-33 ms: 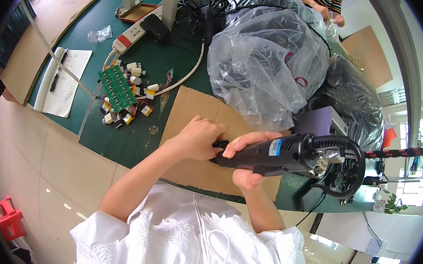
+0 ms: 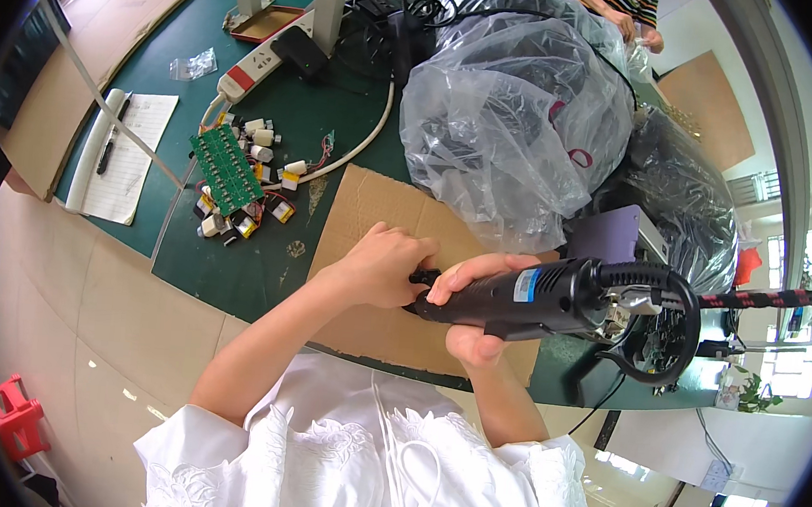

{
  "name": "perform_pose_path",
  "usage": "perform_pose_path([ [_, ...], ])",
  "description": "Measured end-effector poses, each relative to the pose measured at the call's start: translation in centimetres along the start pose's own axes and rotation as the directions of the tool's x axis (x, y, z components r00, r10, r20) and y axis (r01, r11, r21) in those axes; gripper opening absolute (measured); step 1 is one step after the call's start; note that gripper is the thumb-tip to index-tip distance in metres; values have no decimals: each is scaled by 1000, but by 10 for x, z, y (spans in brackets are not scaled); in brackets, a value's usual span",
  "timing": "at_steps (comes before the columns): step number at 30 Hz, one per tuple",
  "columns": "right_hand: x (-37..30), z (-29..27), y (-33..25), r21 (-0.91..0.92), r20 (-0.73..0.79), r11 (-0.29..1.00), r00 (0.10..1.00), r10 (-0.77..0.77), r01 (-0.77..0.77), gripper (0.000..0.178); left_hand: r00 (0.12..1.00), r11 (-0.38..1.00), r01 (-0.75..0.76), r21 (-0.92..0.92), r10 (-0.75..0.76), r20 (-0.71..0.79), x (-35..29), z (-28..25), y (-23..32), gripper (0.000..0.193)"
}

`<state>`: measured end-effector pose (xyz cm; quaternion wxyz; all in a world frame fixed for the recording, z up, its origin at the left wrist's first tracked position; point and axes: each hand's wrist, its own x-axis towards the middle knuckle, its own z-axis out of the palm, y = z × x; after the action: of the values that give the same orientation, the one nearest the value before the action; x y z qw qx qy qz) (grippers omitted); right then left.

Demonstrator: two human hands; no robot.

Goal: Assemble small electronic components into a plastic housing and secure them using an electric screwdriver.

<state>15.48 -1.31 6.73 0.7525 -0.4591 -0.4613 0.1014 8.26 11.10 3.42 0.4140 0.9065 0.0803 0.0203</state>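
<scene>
My right hand [image 2: 480, 288] is wrapped round a black electric screwdriver [image 2: 546, 298], which lies nearly level with its tip toward the left. At that tip my left hand [image 2: 388, 266] is closed, its fingers curled down around a small black part [image 2: 422, 278]. Most of the part is hidden by the fingers and the tool, so its kind does not show. Both hands are over a flat piece of cardboard [image 2: 371, 208] on the green table.
Left of the cardboard lie a green circuit board [image 2: 226, 171] and several small wired components [image 2: 281, 210]. Beyond stand a power strip [image 2: 248, 74] and a large clear plastic bag [image 2: 517, 119]. A notebook [image 2: 137, 156] lies far left. Another person's hands [image 2: 633, 28] are at the back right.
</scene>
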Motion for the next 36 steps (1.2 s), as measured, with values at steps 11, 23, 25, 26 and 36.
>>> perform_pose_path([
  [11,-4,-11,8,173,123,984,990,-65,43,81,1000,999,-2,-37,2,7,-2,-1,2,27],
  [23,-3,-9,2,202,171,979,984,-56,21,78,998,1000,9,4,-9,59,-2,-1,-1,29],
  [25,-2,-9,2,208,187,978,982,-27,-13,76,998,1000,14,12,-15,66,-2,-1,0,29],
  [26,-1,-9,2,210,190,978,981,-28,-13,76,997,1000,5,14,-6,73,-2,-1,1,29],
  [36,1,-10,3,143,196,988,980,25,-54,84,997,1000,14,10,-15,79,0,2,-1,25],
])
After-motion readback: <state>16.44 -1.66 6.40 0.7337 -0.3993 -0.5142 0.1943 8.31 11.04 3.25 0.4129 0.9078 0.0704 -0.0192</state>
